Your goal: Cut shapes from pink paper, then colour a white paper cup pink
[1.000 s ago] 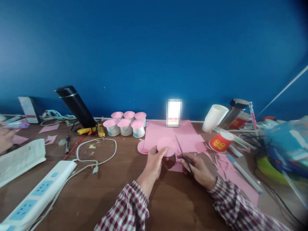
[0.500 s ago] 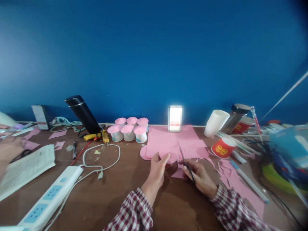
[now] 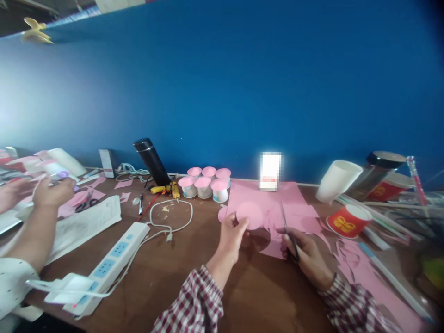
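Note:
Between the thumb and fingers of my left hand (image 3: 231, 236) is a round pink paper disc (image 3: 251, 215). My right hand (image 3: 307, 254) grips a pair of scissors (image 3: 283, 217), with the blades pointing up and away from me. A pink paper offcut (image 3: 274, 247) lies below and between the hands. Behind them, pink paper sheets (image 3: 243, 192) are spread against the wall. To the left stand several small paper cups (image 3: 203, 188), grouped in two rows, their tops covered in pink.
A white power strip (image 3: 114, 263) and looping cable (image 3: 191, 217) lie left, near a black bottle (image 3: 151, 159). At far left a co-worker's hands (image 3: 52, 192) are busy. Rightward are a red cup (image 3: 348, 221), white cups (image 3: 338, 180), and pink scraps (image 3: 371, 282).
My view has turned left, bringing the co-worker's arm and the plug on the strip into sight. The disc and scissors have moved apart, and the disc shows whole beside the offcut.

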Demonstrator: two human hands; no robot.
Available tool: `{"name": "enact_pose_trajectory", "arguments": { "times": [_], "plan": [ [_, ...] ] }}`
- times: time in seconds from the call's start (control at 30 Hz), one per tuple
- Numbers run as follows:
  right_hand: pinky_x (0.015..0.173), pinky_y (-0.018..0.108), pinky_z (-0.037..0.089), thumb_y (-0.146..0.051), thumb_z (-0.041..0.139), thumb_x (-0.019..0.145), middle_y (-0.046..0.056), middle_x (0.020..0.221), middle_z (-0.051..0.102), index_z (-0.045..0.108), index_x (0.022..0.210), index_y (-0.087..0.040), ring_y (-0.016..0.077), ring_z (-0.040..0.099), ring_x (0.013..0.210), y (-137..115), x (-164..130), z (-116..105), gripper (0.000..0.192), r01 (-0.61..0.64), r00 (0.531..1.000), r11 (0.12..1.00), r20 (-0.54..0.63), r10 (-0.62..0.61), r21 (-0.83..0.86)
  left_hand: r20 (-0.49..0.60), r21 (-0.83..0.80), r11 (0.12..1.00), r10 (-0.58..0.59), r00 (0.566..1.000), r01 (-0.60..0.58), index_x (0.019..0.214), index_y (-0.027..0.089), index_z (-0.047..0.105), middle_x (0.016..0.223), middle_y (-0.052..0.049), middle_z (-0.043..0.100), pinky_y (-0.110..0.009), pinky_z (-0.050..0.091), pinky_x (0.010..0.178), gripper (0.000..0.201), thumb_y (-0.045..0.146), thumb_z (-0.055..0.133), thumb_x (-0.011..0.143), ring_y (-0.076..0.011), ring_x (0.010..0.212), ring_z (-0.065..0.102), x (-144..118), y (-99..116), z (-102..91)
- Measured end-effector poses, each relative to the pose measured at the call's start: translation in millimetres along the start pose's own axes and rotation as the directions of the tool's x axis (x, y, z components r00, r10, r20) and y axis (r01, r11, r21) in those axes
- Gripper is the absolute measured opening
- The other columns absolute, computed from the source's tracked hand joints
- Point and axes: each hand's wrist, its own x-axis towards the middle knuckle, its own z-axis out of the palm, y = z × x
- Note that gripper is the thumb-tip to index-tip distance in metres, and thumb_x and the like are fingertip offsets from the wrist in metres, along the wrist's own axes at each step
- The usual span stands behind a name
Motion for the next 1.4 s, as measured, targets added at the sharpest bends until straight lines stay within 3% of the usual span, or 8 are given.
{"name": "enact_pose_trajectory", "arguments": {
  "times": [0.07, 0.23, 0.37, 0.63, 0.87, 0.97, 1.23, 1.4],
  "plan": [
    [0.046, 0.025, 0.043, -0.047, 0.057, 0.081, -0.002, 0.057, 0.051, 0.053, 0.107, -0.014, 0.0126, 0.050, 0.050, 2, -1, 0, 0.042, 0.060, 0.997, 0.997, -0.049, -0.063, -0.056, -0.075, 0.059, 0.996, 0.065, 0.995, -0.061, 0.092, 0.014, 0.061, 0.074, -0.001, 0.061, -0.018, 0.040, 0.047, 0.034, 0.031, 0.068, 0.064, -0.0077, 0.056, 0.051, 6, 7, -17.0],
    [0.046, 0.023, 0.041, -0.040, 0.057, 0.082, -0.003, 0.057, 0.051, 0.054, 0.107, -0.014, 0.0114, 0.048, 0.049, 7, -2, -1, 0.037, 0.169, 0.981, 0.963, -0.059, -0.185, -0.208, -0.259, 0.363, 0.923, 0.234, 0.937, -0.130, 0.098, 0.012, 0.061, 0.075, -0.004, 0.063, -0.021, 0.042, 0.046, 0.039, 0.034, 0.064, 0.065, -0.0104, 0.054, 0.053, 26, 17, -66.5],
    [0.045, 0.023, 0.041, -0.039, 0.056, 0.082, -0.003, 0.056, 0.050, 0.054, 0.106, -0.012, 0.0114, 0.047, 0.049, 5, -1, -1, 0.036, 0.166, 0.983, 0.962, -0.042, -0.179, -0.215, -0.304, 0.668, 0.736, 0.405, 0.862, -0.110, 0.101, 0.016, 0.061, 0.078, -0.004, 0.066, -0.025, 0.046, 0.055, 0.039, 0.033, 0.062, 0.065, -0.0147, 0.061, 0.059, 33, 22, -87.3],
    [0.046, 0.023, 0.042, -0.040, 0.060, 0.079, -0.002, 0.060, 0.051, 0.056, 0.103, -0.012, 0.0113, 0.048, 0.051, 4, -1, 0, 0.037, 0.151, 0.986, 0.970, -0.043, -0.162, -0.192, -0.147, 0.894, 0.440, 0.459, 0.876, -0.081, 0.100, 0.018, 0.061, 0.088, -0.005, 0.068, -0.029, 0.045, 0.074, 0.032, 0.023, 0.058, 0.068, -0.0198, 0.079, 0.062, 33, 21, -77.5],
    [0.047, 0.024, 0.041, -0.042, 0.061, 0.079, -0.001, 0.063, 0.052, 0.055, 0.105, -0.013, 0.0118, 0.048, 0.054, 7, -1, 0, 0.039, 0.134, 0.990, 0.978, -0.028, -0.140, -0.162, 0.000, 0.863, 0.474, 0.346, 0.938, -0.175, 0.105, 0.018, 0.063, 0.099, -0.011, 0.069, -0.032, 0.044, 0.080, 0.033, 0.027, 0.058, 0.074, -0.0227, 0.088, 0.063, 35, 14, -64.8],
    [0.048, 0.024, 0.042, -0.043, 0.061, 0.079, -0.001, 0.063, 0.052, 0.055, 0.105, -0.013, 0.0125, 0.049, 0.055, 7, -1, 0, 0.040, 0.131, 0.990, 0.978, -0.031, -0.137, -0.160, 0.097, 0.877, 0.423, 0.306, 0.947, -0.226, 0.099, 0.018, 0.066, 0.095, -0.012, 0.070, -0.034, 0.043, 0.082, 0.029, 0.034, 0.051, 0.081, -0.0251, 0.093, 0.063, 32, 15, -62.8],
    [0.048, 0.023, 0.041, -0.035, 0.059, 0.081, -0.001, 0.061, 0.053, 0.055, 0.107, -0.012, 0.0113, 0.049, 0.052, 6, 0, 0, 0.035, 0.169, 0.984, 0.967, -0.020, -0.175, -0.191, 0.006, 0.896, 0.420, 0.311, 0.950, -0.143, 0.120, 0.010, 0.052, 0.105, -0.015, 0.066, -0.035, 0.043, 0.087, 0.048, 0.042, 0.040, 0.087, -0.0239, 0.097, 0.061, 9, 15, -67.1],
    [0.057, 0.025, 0.045, -0.030, 0.054, 0.084, 0.004, 0.071, 0.062, 0.059, 0.103, -0.013, 0.0141, 0.055, 0.061, 3, -7, 0, 0.026, 0.312, 0.948, 0.845, 0.087, -0.305, -0.435, 0.149, 0.952, 0.189, 0.398, 0.905, -0.239, 0.128, 0.015, 0.044, 0.122, -0.014, 0.056, -0.040, 0.039, 0.093, 0.062, 0.043, 0.060, 0.074, -0.0300, 0.114, 0.049, 5, 5, -64.8]
  ]
}}
